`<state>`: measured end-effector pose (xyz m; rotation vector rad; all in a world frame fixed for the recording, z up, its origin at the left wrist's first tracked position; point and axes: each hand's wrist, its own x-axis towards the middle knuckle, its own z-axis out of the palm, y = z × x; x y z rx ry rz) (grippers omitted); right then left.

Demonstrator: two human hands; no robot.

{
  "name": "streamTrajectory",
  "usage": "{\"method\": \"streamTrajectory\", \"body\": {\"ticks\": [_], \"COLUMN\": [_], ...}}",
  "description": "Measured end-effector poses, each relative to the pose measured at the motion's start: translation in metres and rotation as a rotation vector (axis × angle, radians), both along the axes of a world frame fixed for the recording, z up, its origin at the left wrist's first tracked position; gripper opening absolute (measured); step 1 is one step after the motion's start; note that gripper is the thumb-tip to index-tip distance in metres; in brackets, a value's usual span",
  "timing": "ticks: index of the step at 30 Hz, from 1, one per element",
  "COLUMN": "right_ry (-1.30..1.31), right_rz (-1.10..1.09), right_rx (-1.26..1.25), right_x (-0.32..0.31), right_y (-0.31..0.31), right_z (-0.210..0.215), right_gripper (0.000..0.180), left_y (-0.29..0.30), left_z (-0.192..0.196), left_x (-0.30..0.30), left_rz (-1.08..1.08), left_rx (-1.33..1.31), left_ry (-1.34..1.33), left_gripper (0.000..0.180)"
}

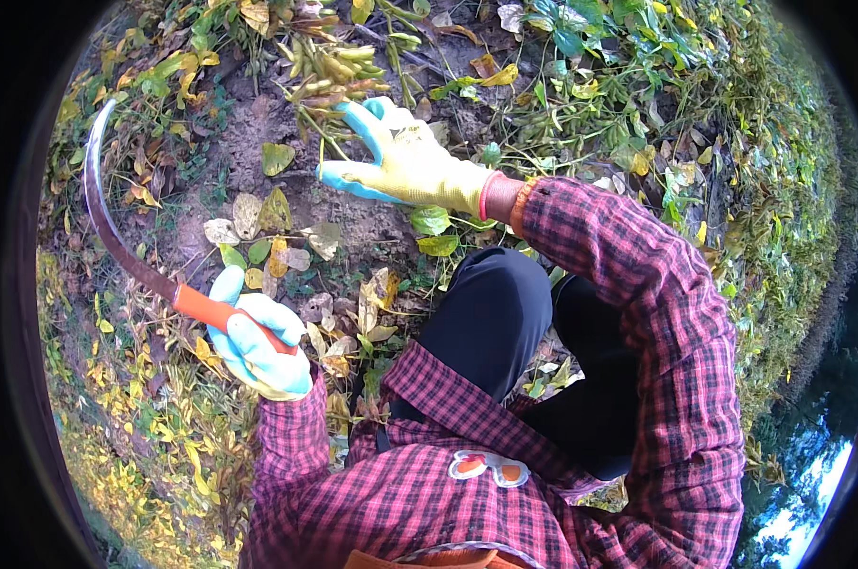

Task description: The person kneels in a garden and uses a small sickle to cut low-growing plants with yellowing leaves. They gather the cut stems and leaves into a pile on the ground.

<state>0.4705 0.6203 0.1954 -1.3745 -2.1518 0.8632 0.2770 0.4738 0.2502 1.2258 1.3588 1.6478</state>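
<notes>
My left hand [258,346], in a light blue and yellow glove, is closed around the orange handle of a sickle [106,228]. The curved blade points up and away to the far left. Higher up at the centre, my right hand [405,161] wears a matching glove, its thumb and forefinger spread apart. These fingertips are beside the stems of a bunch of green and brownish bean pods [339,71] at the top. Nothing shows between thumb and forefinger; the other fingers are partly hidden.
Bare brown soil [353,232] with fallen yellow leaves lies in front of my dark-trousered knee [490,303]. Leafy green and yellow bean plants [581,114] spread on the right. More yellowing leaves [154,455] cover the ground at lower left.
</notes>
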Motion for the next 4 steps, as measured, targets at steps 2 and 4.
{"method": "streamTrajectory", "body": {"ticks": [2,4], "right_ry": [-0.029,-0.033], "right_rz": [0.027,0.139], "right_rx": [0.273,0.369], "right_x": [-0.034,-0.054], "right_y": [-0.022,-0.041], "right_z": [-0.012,-0.017], "right_gripper": [0.079,0.068], "left_y": [-0.003,0.005], "left_z": [-0.001,-0.001], "left_x": [0.005,0.008], "left_rz": [-0.212,-0.321], "left_rx": [-0.087,-0.234], "left_ry": [0.178,0.272], "left_gripper": [0.049,0.048]}}
